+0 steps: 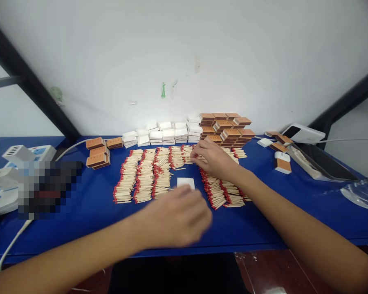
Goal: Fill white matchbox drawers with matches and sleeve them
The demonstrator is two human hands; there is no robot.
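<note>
My right hand (216, 160) reaches into the rows of red-tipped matches (147, 173), its fingers bent down and pinched together on the matches at the middle of the far rows. My left hand (180, 216) is closed, fingers curled, above the front of the blue table; it is slightly blurred and whatever it may hold is hidden. Just beyond its knuckles lies a small white matchbox tray (185, 181), partly covered by the hand. More matches (214, 194) lie in rows under and in front of my right wrist.
White matchbox trays (168, 134) are stacked along the wall beside piled brown matchboxes (233, 132). More brown matchboxes (98, 155) stand at left, near power strips (39, 153) and a pixelated dark object (49, 190). At right are a white device (305, 134), loose boxes (282, 165) and clear plastic (363, 194).
</note>
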